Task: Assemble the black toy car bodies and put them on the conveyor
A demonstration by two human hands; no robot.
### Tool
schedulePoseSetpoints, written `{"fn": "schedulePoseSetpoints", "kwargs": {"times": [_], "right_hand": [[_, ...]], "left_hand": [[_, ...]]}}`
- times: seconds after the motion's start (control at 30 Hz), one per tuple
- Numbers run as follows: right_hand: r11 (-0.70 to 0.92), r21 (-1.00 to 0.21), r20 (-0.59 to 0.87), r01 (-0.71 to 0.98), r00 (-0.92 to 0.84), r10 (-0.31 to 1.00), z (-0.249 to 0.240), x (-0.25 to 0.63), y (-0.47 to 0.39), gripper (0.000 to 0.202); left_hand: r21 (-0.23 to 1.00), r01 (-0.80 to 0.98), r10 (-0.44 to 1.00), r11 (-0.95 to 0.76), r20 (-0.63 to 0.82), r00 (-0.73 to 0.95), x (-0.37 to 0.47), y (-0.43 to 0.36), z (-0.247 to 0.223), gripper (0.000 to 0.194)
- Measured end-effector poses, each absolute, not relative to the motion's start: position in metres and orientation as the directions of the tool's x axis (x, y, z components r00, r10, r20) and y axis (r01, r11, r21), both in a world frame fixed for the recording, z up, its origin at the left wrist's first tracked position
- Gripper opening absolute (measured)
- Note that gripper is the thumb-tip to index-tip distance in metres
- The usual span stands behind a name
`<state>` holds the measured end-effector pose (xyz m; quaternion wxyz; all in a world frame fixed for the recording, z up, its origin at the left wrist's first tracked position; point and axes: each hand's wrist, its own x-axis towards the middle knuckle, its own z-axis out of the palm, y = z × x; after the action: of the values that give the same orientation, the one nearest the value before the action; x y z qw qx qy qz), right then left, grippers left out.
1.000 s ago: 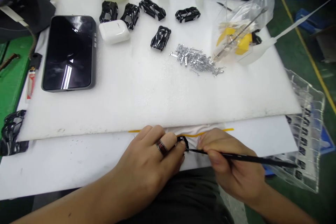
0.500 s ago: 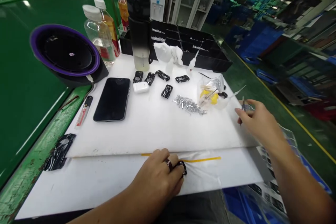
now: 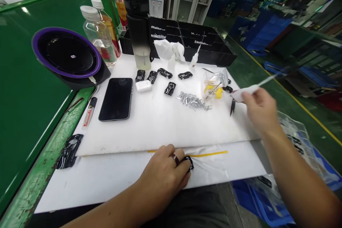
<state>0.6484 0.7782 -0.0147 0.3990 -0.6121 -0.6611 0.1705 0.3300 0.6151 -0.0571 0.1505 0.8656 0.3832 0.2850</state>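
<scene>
My left hand (image 3: 167,171) is at the front edge of the white foam sheet (image 3: 149,128), its fingers closed on a small glossy black toy car shell (image 3: 190,163), mostly hidden by the fingers. My right hand (image 3: 263,108) is raised at the right edge of the foam. It grips a white glue bottle (image 3: 244,93) whose long thin nozzle points up and to the right. Just left of this hand, dark tweezers (image 3: 232,107) lie on the foam. A heap of small silvery pins or screws (image 3: 192,100) is in the middle, with several black car shells (image 3: 170,88) behind it.
A phone (image 3: 117,99), a white earbud case (image 3: 143,86) and a marker-like knife (image 3: 89,113) lie on the left. Behind stand a dark drink bottle (image 3: 138,32) and a black divided tray (image 3: 213,51). A purple-rimmed fan (image 3: 66,53) is far left; blue bins (image 3: 256,203) are low right.
My right hand has let go of the tweezers, now on the foam, and has picked up the glue bottle. My left hand stays on the car shell. The view has shifted slightly.
</scene>
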Motion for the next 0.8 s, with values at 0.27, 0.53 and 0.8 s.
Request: {"fn": "schedulePoseSetpoints", "kwargs": {"times": [0.27,0.53,0.8], "right_hand": [[0.100,-0.993,0.087,-0.060,0.192,0.978,-0.028,0.600,0.681,0.028],[0.100,-0.977,0.041,-0.189,0.295,0.955,-0.046,0.574,0.629,0.018],[0.098,-0.994,0.109,0.049,0.326,0.939,-0.045,0.552,0.612,0.039]], "left_hand": [[0.485,0.573,0.747,-0.660,0.346,0.568,0.329,0.615,-0.054,0.012],[0.506,0.554,0.748,-0.661,0.379,0.545,0.330,0.615,-0.055,0.016],[0.514,0.568,0.761,-0.642,0.342,0.551,0.330,0.614,-0.054,0.024]]}}
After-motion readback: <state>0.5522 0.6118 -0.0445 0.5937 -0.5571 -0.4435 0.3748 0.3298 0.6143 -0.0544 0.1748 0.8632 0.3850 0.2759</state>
